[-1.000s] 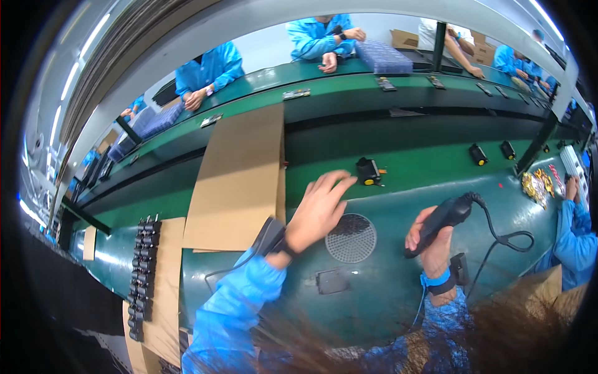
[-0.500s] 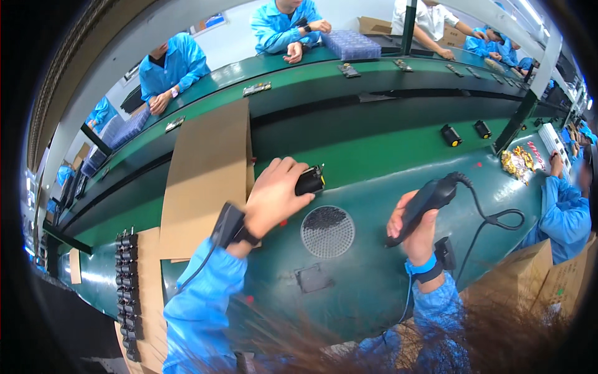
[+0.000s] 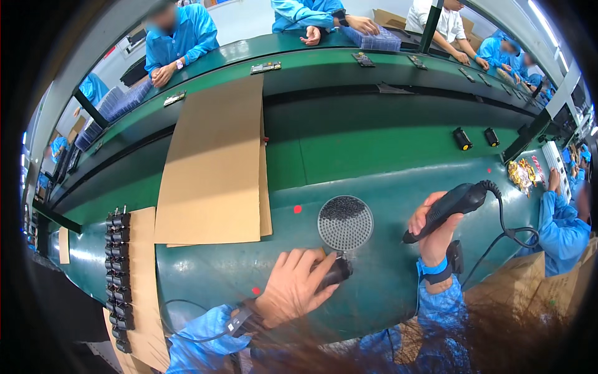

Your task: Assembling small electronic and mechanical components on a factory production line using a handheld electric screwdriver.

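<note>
My left hand point(image 3: 293, 287) is closed around a small black cylindrical unit point(image 3: 339, 272), holding it low over the green bench just below a round dish point(image 3: 356, 235). The dish has a dimpled surface, with many tiny dark pieces gathered in its upper part. Gripped in my right hand point(image 3: 435, 244) is a black electric screwdriver point(image 3: 453, 208), its tip pointing down and left and its coiled cord trailing right. The screwdriver tip stays apart from the unit. Part of the unit is hidden by my left fingers.
A large cardboard sheet point(image 3: 208, 181) lies left of centre. Farther left, similar black units point(image 3: 117, 274) stand in a row along a cardboard strip. Two black cylinders point(image 3: 461, 139) sit at the right on the green surface. Co-workers sit across a line carrying circuit boards point(image 3: 266, 67).
My left hand has brought the black unit nearer, from beside the cardboard sheet to just below the dish. My right hand keeps the screwdriver raised. The view has shifted slightly.
</note>
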The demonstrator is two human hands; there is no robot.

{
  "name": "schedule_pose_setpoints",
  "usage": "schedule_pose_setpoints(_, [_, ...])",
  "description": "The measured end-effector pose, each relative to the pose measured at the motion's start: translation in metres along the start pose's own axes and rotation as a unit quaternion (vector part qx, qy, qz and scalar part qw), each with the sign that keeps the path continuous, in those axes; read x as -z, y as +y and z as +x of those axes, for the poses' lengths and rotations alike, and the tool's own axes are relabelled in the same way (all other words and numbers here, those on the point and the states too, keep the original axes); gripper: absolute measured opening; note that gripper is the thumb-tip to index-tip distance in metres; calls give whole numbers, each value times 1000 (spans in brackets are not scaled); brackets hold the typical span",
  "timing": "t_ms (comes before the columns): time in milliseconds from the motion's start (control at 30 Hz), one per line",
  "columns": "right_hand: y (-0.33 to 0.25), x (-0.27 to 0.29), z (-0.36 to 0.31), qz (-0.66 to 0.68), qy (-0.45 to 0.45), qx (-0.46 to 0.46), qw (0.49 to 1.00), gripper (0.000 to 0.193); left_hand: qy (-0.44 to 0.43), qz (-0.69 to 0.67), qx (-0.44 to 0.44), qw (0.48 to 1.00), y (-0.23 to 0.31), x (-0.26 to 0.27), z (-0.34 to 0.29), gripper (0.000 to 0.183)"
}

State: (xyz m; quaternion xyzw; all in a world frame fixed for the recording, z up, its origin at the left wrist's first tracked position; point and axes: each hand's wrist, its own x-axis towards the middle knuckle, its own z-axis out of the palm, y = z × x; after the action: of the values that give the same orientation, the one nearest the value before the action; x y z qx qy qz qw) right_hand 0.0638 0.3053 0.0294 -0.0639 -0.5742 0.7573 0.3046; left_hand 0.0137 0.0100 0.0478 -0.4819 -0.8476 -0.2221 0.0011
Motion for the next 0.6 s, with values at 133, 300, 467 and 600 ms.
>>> schedule_pose_setpoints(133, [0, 3, -1, -6, -7, 1, 1000, 87, 7, -41, 6, 999, -8, -10, -1, 59])
schedule_pose_setpoints(300, [-15, -14, 0, -13, -31, 44, 998, 92, -1, 19, -15, 1000, -6, -14, -10, 66])
schedule_pose_setpoints(467, [-24, -76, 3, 19, -24, 55, 998, 92, -21, -17, -15, 1000, -14, -16, -15, 69])
schedule_pose_setpoints(600, [4, -82, 9, 28, -60, 81, 994, 91, 0, -85, -8, 996, -22, -20, -15, 68])
